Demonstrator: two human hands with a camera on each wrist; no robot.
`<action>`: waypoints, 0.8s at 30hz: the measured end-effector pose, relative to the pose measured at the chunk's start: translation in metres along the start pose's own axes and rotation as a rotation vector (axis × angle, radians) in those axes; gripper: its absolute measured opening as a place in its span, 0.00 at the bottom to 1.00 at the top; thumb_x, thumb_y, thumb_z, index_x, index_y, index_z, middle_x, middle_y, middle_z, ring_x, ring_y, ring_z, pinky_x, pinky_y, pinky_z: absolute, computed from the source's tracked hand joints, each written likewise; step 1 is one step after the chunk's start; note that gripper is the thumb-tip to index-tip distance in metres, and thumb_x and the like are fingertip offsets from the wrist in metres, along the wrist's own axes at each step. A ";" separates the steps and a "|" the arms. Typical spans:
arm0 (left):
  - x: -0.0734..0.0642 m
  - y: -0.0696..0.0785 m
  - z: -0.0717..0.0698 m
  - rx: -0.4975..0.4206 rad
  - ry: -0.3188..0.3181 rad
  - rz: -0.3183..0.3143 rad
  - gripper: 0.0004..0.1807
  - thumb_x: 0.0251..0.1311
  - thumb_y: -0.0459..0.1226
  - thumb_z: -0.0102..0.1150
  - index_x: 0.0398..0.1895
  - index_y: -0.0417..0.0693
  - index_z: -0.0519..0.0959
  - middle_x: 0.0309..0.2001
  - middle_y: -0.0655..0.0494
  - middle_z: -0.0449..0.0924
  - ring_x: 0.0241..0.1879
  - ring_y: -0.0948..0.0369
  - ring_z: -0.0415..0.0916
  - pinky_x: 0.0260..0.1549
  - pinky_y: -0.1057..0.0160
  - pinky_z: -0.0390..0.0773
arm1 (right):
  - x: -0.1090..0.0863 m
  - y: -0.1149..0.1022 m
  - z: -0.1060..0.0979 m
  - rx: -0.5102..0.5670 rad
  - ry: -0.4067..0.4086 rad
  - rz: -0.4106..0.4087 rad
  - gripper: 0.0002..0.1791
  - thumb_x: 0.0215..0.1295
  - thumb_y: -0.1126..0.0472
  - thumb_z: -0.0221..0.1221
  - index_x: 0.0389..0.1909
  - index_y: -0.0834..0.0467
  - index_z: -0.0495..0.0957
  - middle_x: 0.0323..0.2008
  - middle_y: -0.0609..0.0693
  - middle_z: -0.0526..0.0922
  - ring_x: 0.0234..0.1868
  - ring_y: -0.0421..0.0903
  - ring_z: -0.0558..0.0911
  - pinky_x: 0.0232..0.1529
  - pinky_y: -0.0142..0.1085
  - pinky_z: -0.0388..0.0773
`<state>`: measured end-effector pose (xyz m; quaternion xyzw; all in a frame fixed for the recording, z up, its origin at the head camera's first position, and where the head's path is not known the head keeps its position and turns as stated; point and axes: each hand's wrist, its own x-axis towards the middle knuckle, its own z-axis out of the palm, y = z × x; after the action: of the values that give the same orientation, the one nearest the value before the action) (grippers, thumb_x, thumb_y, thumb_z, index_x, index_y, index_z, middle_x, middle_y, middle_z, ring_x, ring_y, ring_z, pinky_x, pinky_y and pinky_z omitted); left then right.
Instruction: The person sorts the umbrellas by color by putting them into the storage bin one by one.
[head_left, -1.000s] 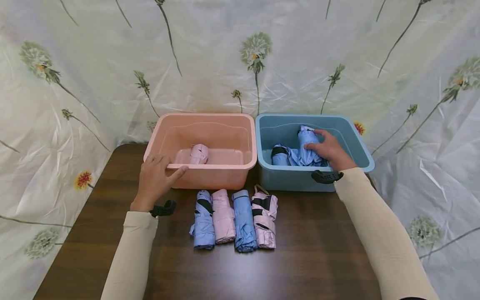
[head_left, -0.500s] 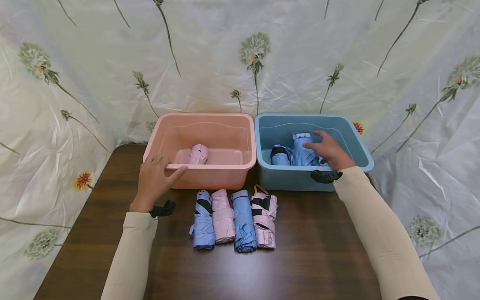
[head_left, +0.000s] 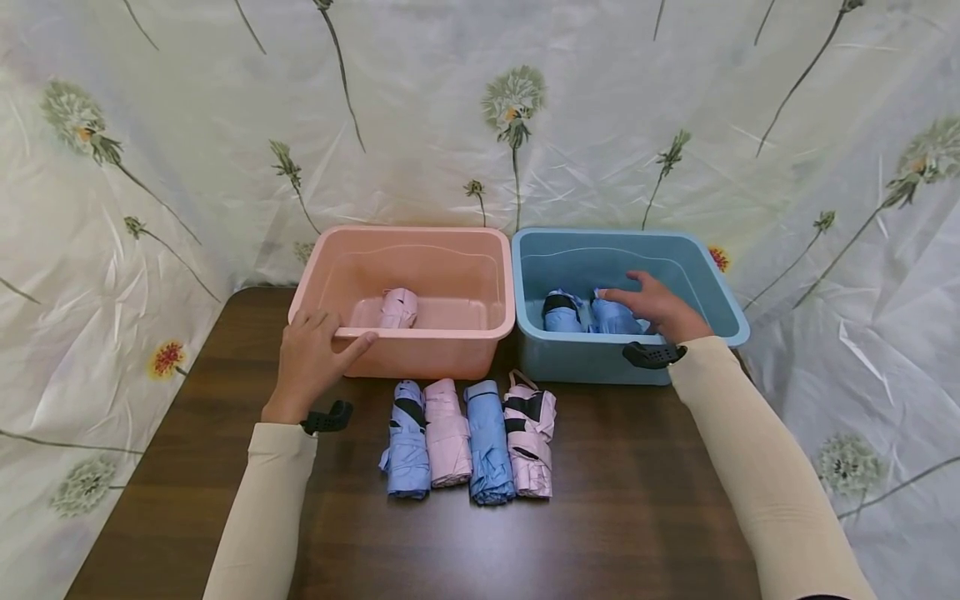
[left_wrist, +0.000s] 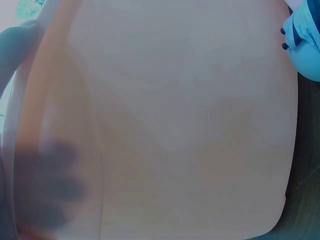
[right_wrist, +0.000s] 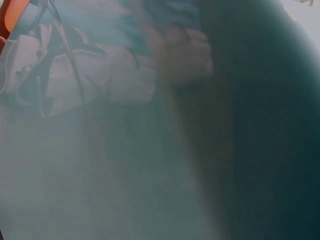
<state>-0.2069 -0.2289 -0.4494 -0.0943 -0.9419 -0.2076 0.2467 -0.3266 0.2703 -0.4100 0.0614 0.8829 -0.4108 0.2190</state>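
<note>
In the head view my left hand [head_left: 309, 358] grips the near left rim of a pink plastic bin [head_left: 431, 357], its fingers over the edge. The left wrist view shows those fingers as dark shapes through the wall. A folded pink umbrella [head_left: 398, 308] lies inside. Over the blue bin [head_left: 577, 360], my right hand [head_left: 660, 308] hangs with thumb and fingers apart, holding nothing. Just below it lies a folded blue umbrella [head_left: 617, 317], partly hidden by the front wall. Beside that is another blue umbrella [head_left: 562, 318] with a black band.
Before the bins, folded umbrellas lie side by side on the dark wooden table [head_left: 615, 508]: a blue one [head_left: 408, 450], a pink one [head_left: 447, 437], a second blue one [head_left: 490, 446] and a second pink one [head_left: 529, 437]. A floral curtain [head_left: 420, 125] hangs behind and at both sides.
The blue umbrella under my right hand has tipped down from leaning upright and now lies lower in the blue bin. Both hands have stayed nearly still.
</note>
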 end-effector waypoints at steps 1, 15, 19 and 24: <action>0.000 0.000 0.000 -0.002 -0.002 -0.002 0.29 0.52 0.58 0.64 0.22 0.41 0.68 0.22 0.52 0.61 0.29 0.52 0.60 0.31 0.54 0.56 | 0.000 0.000 0.000 0.000 0.003 -0.001 0.57 0.63 0.36 0.57 0.76 0.56 0.29 0.73 0.68 0.37 0.69 0.72 0.54 0.57 0.70 0.54; -0.001 0.002 -0.002 -0.014 -0.012 -0.005 0.29 0.52 0.57 0.64 0.22 0.41 0.68 0.23 0.53 0.61 0.30 0.52 0.60 0.32 0.53 0.58 | -0.004 -0.005 -0.001 0.001 0.105 -0.074 0.56 0.62 0.35 0.56 0.76 0.55 0.34 0.74 0.67 0.43 0.69 0.68 0.54 0.60 0.66 0.56; 0.000 0.002 -0.002 -0.014 -0.012 -0.003 0.29 0.52 0.57 0.64 0.22 0.40 0.68 0.23 0.52 0.61 0.30 0.52 0.60 0.32 0.53 0.57 | -0.008 -0.009 -0.002 0.014 0.147 -0.117 0.55 0.62 0.34 0.56 0.76 0.57 0.35 0.72 0.68 0.49 0.69 0.66 0.58 0.63 0.62 0.56; 0.000 0.002 -0.004 -0.004 -0.006 0.001 0.29 0.52 0.58 0.64 0.22 0.41 0.68 0.22 0.53 0.62 0.30 0.52 0.62 0.32 0.52 0.59 | -0.012 -0.014 -0.003 0.017 0.209 -0.130 0.55 0.61 0.34 0.56 0.76 0.58 0.38 0.71 0.69 0.53 0.68 0.66 0.59 0.63 0.61 0.57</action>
<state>-0.2049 -0.2287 -0.4458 -0.0961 -0.9420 -0.2092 0.2440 -0.3206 0.2643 -0.3931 0.0481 0.8995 -0.4230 0.0982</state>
